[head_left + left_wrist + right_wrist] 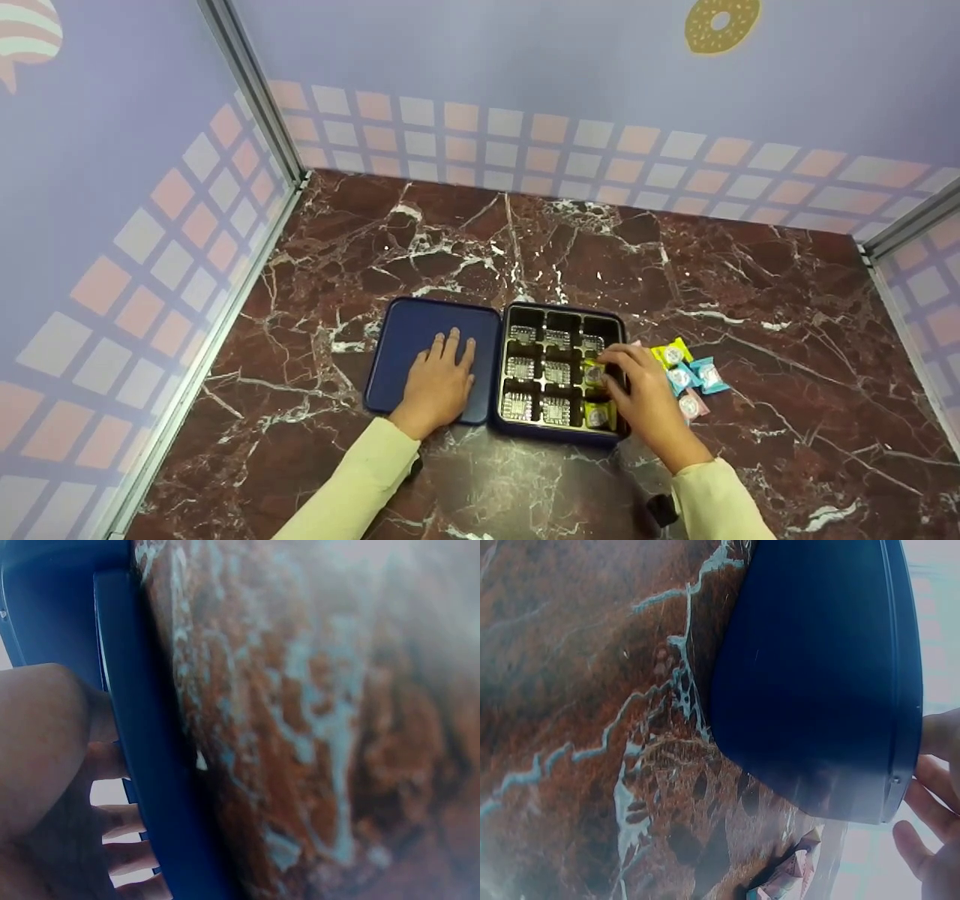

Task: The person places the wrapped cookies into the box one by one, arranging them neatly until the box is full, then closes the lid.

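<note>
The index finger and thumb of the right hand are bent down and pinch a yellow-wrapped candy, which sits in the middle compartment of the right-hand column of a box. Only part of this candy shows beside the fingertips; its wrapper is bright yellow with a pale patch. The left hand grips nothing: its fingers lie straight and slightly spread on a lid.

The box is dark blue with rounded corners. Inside it, a shiny dark insert with gold-toned edges makes nine compartments, three by three. The near right compartment holds a second yellow candy, its pale round label facing up; the seven compartments other than these two show their ridged, reflective floors. The lid, the same dark blue and also round-cornered, lies flat just beside the box on the person's left, and its raised edge shows in the left wrist view.

On the right of the box, near the right hand, is a loose cluster of candies: a yellow one at the far side, two light blue ones side by side, and a pink one nearest the person. Everything rests on a dark red-brown marbled table with white veins. Pale yellow sleeves cover both forearms.
</note>
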A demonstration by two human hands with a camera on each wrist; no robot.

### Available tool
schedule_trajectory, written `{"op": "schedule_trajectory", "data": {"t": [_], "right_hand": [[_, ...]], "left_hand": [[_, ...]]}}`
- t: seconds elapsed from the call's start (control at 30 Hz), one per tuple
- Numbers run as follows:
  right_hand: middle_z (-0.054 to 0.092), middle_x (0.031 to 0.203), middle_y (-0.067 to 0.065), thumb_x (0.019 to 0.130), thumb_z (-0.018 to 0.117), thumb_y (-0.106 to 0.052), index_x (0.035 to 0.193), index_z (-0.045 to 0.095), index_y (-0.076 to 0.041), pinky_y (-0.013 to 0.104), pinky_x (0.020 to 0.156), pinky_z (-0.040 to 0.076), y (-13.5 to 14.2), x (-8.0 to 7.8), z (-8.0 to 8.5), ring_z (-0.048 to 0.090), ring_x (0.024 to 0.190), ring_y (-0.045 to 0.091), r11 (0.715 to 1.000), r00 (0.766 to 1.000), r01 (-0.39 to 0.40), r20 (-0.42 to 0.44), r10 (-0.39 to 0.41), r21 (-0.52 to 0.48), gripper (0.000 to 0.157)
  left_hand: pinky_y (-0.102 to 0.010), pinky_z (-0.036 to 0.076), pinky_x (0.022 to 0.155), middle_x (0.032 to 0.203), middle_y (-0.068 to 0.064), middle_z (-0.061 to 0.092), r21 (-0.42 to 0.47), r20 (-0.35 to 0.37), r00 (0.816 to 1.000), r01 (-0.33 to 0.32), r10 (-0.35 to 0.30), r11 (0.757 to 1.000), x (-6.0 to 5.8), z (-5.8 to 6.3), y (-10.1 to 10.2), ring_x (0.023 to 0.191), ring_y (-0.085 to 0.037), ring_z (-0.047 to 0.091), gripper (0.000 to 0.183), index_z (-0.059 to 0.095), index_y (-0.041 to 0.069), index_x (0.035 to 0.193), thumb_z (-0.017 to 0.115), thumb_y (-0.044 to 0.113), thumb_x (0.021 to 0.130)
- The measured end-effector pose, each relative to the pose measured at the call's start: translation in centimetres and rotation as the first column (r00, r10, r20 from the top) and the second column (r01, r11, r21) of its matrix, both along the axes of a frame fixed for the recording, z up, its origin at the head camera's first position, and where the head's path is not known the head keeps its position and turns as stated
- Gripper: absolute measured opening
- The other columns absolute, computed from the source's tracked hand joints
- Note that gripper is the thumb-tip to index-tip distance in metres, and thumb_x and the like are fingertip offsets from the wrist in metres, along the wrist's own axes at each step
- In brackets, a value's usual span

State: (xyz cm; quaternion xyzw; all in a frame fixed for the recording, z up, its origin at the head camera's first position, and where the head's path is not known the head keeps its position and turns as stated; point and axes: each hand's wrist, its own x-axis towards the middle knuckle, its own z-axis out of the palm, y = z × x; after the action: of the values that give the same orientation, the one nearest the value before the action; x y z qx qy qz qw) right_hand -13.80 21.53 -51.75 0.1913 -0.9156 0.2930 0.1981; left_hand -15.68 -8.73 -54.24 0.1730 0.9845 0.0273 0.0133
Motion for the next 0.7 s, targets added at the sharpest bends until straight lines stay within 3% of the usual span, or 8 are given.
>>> {"op": "schedule_trajectory", "data": {"t": [0.3, 0.7], "right_hand": [[0.065, 0.109, 0.014, 0.073, 0.079, 0.005, 0.104, 0.069, -0.004, 0.046, 0.09, 0.047, 0.34, 0.12, 0.17, 0.06, 0.103, 0.033, 0.999, 0.999, 0.031, -0.008, -0.031, 0.008, 0.034], [0.064, 0.114, 0.016, 0.076, 0.078, 0.003, 0.108, 0.067, -0.004, 0.048, 0.094, 0.046, 0.86, 0.37, 0.23, 0.059, 0.108, 0.035, 0.997, 0.996, 0.077, 0.041, -0.076, -0.018, 0.034]], "left_hand": [[-0.049, 0.043, 0.101, 0.153, -0.017, 0.037, -0.019, 0.016, 1.0, 0.001, 0.0, 1.0, -0.02, 0.11, 0.01, 0.138, -0.038, 0.04, 0.055, 0.042, 0.013, 0.147, 0.052, 0.036, 0.099], [-0.05, 0.041, 0.103, 0.155, -0.017, 0.033, -0.007, 0.06, 0.998, -0.007, 0.007, 1.0, -0.15, 0.23, 0.04, 0.14, -0.038, 0.036, 0.055, 0.039, 0.014, 0.149, 0.049, 0.036, 0.1]]}}
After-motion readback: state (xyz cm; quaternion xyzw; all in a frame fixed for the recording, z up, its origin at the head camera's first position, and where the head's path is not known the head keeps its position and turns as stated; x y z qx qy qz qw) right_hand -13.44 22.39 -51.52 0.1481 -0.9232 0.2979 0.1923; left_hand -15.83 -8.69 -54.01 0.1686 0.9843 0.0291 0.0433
